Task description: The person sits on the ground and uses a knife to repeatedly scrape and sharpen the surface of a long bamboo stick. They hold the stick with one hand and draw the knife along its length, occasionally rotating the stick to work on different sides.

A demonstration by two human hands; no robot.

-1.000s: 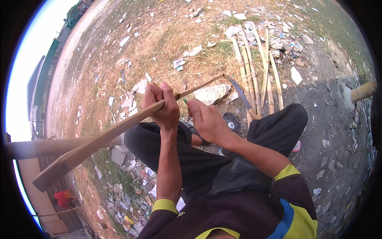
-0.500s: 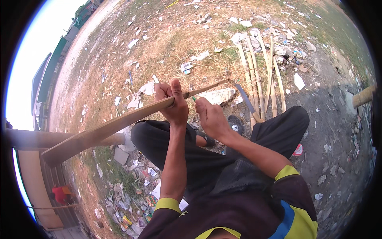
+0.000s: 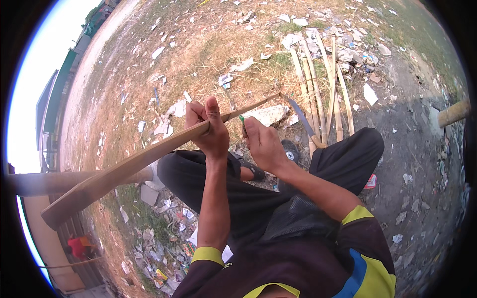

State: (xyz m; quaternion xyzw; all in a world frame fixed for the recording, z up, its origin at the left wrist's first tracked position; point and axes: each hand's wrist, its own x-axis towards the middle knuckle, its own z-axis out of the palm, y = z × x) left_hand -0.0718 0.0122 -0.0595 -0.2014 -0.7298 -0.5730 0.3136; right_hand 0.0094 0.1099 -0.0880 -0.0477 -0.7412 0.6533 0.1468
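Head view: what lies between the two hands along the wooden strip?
A short bare stretch of the wooden strip separates the left hand from the right hand, which holds a small green piece.

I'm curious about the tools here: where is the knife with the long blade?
The knife lies on the ground ahead of the person, right of centre, beside the pile of bamboo strips and just beyond the right hand.

Bright, hazy daylight with soft shadows; the sky at left glares white, and fisheye edges bend, perhaps blurring slightly.
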